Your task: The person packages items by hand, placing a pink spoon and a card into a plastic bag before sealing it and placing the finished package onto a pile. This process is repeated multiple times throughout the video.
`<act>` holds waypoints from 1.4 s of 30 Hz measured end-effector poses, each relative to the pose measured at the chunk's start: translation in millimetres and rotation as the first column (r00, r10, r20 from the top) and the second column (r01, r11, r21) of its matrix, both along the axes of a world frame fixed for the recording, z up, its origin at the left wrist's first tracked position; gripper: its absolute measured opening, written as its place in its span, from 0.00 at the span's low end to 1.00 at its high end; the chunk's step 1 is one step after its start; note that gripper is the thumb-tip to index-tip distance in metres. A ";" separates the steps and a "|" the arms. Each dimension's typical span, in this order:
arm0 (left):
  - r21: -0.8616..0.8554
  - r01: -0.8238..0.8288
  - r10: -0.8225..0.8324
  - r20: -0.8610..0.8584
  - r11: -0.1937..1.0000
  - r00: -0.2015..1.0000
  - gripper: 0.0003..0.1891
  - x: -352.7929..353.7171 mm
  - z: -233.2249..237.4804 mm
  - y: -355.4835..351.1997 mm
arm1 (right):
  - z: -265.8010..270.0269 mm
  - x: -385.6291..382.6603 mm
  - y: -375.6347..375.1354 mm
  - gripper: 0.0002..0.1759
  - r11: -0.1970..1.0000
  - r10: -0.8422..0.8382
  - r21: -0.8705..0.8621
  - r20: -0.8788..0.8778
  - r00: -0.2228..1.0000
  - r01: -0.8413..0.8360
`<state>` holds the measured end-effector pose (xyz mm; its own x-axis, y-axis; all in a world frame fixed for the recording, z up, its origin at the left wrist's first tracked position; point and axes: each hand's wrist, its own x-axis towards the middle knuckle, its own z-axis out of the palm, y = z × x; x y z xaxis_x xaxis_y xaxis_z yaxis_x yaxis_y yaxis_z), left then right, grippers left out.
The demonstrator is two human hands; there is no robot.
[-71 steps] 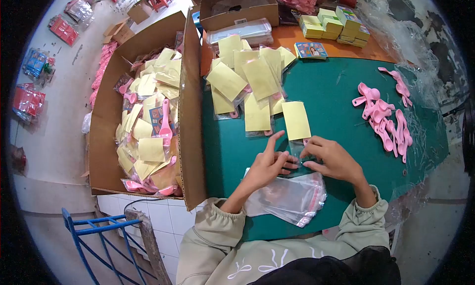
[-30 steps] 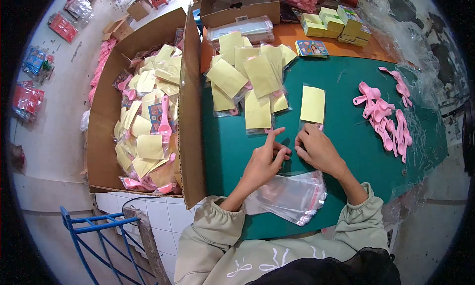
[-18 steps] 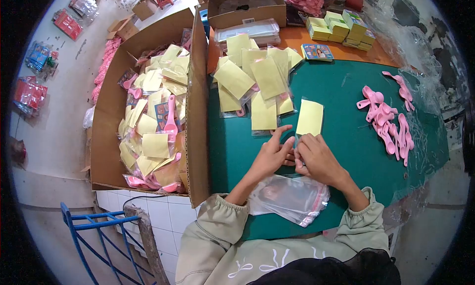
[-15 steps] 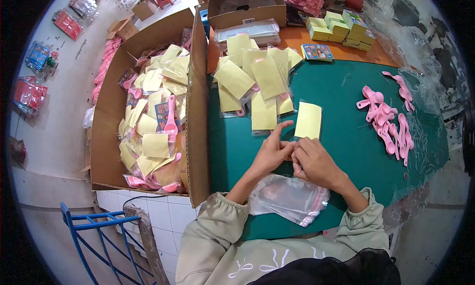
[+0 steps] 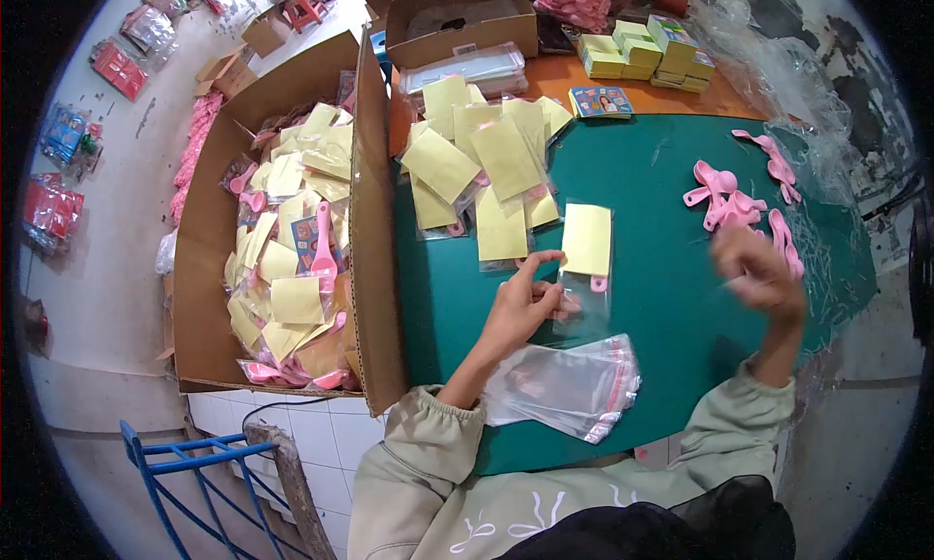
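Observation:
A clear bag with a yellow card (image 5: 587,239) and a pink handle end below the card lies on the green mat. My left hand (image 5: 530,305) is at its left edge, index finger stretched to the card and the other fingers bent. Blurred by motion, my right hand (image 5: 757,268) hovers at the lower edge of the pink measuring spoons (image 5: 735,210); whether it holds anything is unclear. Flat clear bags (image 5: 564,385) with a pink-edged strip are stacked in front of me. Packed bags with yellow cards (image 5: 506,159) form a pile beyond my left hand.
At the left, a tall cardboard box (image 5: 377,297) holds many packed bags. Small card stacks (image 5: 642,54) and a blue printed card stack (image 5: 600,102) are at the back. Crumpled clear plastic (image 5: 827,161) lies along the right. A blue metal frame (image 5: 185,452) stands at lower left.
My right hand has left the bag and moved right to the pink spoons. The bag's lower part and the pink handle end now show. The view has shifted slightly.

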<state>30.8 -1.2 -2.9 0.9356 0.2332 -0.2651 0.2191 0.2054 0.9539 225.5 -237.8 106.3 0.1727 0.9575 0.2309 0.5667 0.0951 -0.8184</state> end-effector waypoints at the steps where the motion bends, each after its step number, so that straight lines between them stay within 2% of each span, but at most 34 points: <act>1: 0.018 0.008 -0.008 -0.003 1.000 1.000 0.18 0.3 -1.4 0.4 | 0.2 30.0 -27.6 0.10 0.995 -0.054 0.085 -0.063 0.997 0.060; 2: 0.036 0.018 -0.018 -0.006 0.999 1.000 0.17 0.5 -2.8 1.1 | 0.4 59.9 -55.2 0.13 0.978 -0.100 0.170 -0.125 0.987 0.120; 3: 0.034 0.034 -0.034 -0.003 0.999 0.999 0.16 0.4 -3.9 0.8 | -2.4 93.7 -83.6 0.13 0.939 -0.211 0.237 -0.179 0.961 0.250; 4: 0.033 0.050 -0.050 0.001 0.998 0.999 0.15 0.3 -5.0 0.3 | -9.1 124.7 -108.8 0.12 0.866 -0.400 0.236 -0.201 0.894 0.441; 5: 0.032 0.064 -0.064 0.007 0.997 0.998 0.14 0.7 -6.2 -0.2 | -14.8 150.6 -132.8 0.13 0.759 -0.604 0.174 -0.172 0.778 0.627; 6: 0.036 0.076 -0.076 0.010 0.996 0.997 0.13 1.2 -7.5 0.1 | -11.6 158.2 -138.1 0.13 0.639 -0.766 0.060 -0.052 0.641 0.767; 8: 0.048 0.096 -0.097 0.009 0.994 0.995 0.12 0.0 -10.0 1.0 | -9.4 166.3 -151.4 0.15 0.486 -0.839 -0.172 0.183 0.512 0.857; 10: 0.021 0.093 -0.094 0.033 0.995 0.995 0.10 -0.5 -10.4 0.5 | 3.0 151.0 -148.0 0.18 0.476 -0.821 -0.278 0.199 0.535 0.834; 12: 0.010 0.110 -0.111 0.054 0.994 0.992 0.10 1.2 -10.4 1.0 | 7.0 146.0 -154.1 0.22 0.595 -0.787 -0.226 0.032 0.616 0.772; 13: 0.026 0.107 -0.108 0.047 0.994 0.993 0.10 2.6 -11.0 1.2 | -4.2 160.2 -172.6 0.23 0.748 -0.660 -0.036 -0.145 0.738 0.662; 14: 0.043 0.106 -0.108 0.036 0.993 0.994 0.10 3.2 -11.9 1.1 | -15.8 175.3 -191.8 0.25 0.852 -0.443 0.155 -0.292 0.848 0.499; 16: 0.047 0.121 -0.122 0.015 0.992 0.992 0.10 -0.6 -13.8 0.1 | -27.8 167.3 -205.6 0.27 0.843 -0.317 0.293 -0.407 0.857 0.451; 19: 0.055 0.114 -0.116 0.024 0.992 0.993 0.11 0.4 -10.3 1.2 | -14.1 167.7 -191.2 0.28 0.746 -0.588 0.060 -0.405 0.700 0.663; 22: 0.001 0.099 -0.099 0.028 0.995 0.995 0.11 0.5 -13.6 1.6 | -4.1 172.4 -167.5 0.29 0.568 -0.804 -0.186 -0.334 0.492 0.802; 23: 0.014 0.112 -0.112 0.020 0.994 0.993 0.11 0.9 -13.7 2.1 | -17.1 191.3 -180.7 0.27 0.607 -0.676 -0.014 -0.534 0.507 0.794; 24: 0.026 0.129 -0.129 0.008 0.991 0.992 0.11 1.9 -11.0 3.3 | -39.3 217.8 -205.3 0.25 0.594 -0.500 0.158 -0.695 0.516 0.789; 25: 0.038 0.148 -0.148 -0.006 0.988 0.989 0.11 1.0 -9.3 2.9 | -54.9 232.4 -220.9 0.23 0.530 -0.290 0.318 -0.803 0.520 0.786; 26: 0.040 0.146 -0.146 -0.010 0.988 0.989 0.11 -0.1 -8.5 1.6 | -54.6 227.9 -209.9 0.22 0.478 -0.821 0.091 -0.307 0.481 0.874; 27: 0.047 0.142 -0.141 -0.007 0.989 0.990 0.11 1.3 -6.7 1.9 | -44.6 213.7 -178.8 0.20 0.286 -0.882 -0.021 0.386 0.272 0.958; 28: 0.053 0.136 -0.136 -0.003 0.989 0.991 0.11 2.3 -5.7 2.4 | -34.7 195.6 -144.3 0.19 0.059 -0.442 0.034 0.897 -0.004 0.998; 29: 0.039 0.145 -0.145 0.016 0.989 0.989 0.11 2.3 -12.3 4.3 | -35.4 163.6 -118.9 0.15 0.376 -0.384 0.234 0.920 -0.079 0.897; 30: -0.025 0.129 -0.127 0.051 0.991 0.991 0.11 4.1 -12.5 4.6 | -24.6 116.4 -78.2 0.17 0.683 -0.689 0.206 0.499 0.526 0.701; 31: -0.094 0.111 -0.104 0.080 0.989 0.991 0.11 4.2 -12.9 3.8 | -22.4 72.3 -40.9 0.22 0.748 -0.663 -0.110 -0.165 0.730 0.654; 32: -0.162 0.095 -0.079 0.104 0.982 0.991 0.11 3.3 -13.1 3.0 | -30.3 37.4 -18.9 0.28 0.834 -0.542 -0.136 -0.021 0.840 0.535; 33: -0.192 0.092 -0.072 0.107 0.977 0.992 0.11 2.0 -11.2 2.2 | -37.9 2.7 3.1 0.34 0.901 -0.391 -0.159 0.108 0.914 0.404; 34: -0.219 0.092 -0.069 0.110 0.971 0.992 0.11 1.1 -7.1 1.9 | -43.4 -22.6 24.3 0.35 0.947 -0.271 -0.095 0.283 0.920 0.308; 36: -0.274 0.095 -0.064 0.122 0.957 0.990 0.12 0.3 -2.9 2.1 | -63.3 -65.2 50.6 0.28 0.913 -0.336 -0.137 0.281 0.899 0.384; 39: -0.325 0.119 -0.072 0.153 0.938 0.986 0.13 -3.1 -0.9 3.5 | -90.0 -72.0 60.4 0.20 0.920 -0.382 0.060 0.368 0.848 0.388; 41: -0.314 0.146 -0.091 0.181 0.938 0.979 0.14 -4.0 -0.7 5.1 | -89.7 -69.0 60.2 0.15 0.911 -0.412 0.100 0.223 0.884 0.399; 42: -0.154 0.114 -0.085 0.179 0.981 0.980 0.15 -2.3 0.2 3.5 | -89.6 -67.1 59.5 0.12 0.908 -0.417 0.116 0.148 0.897 0.403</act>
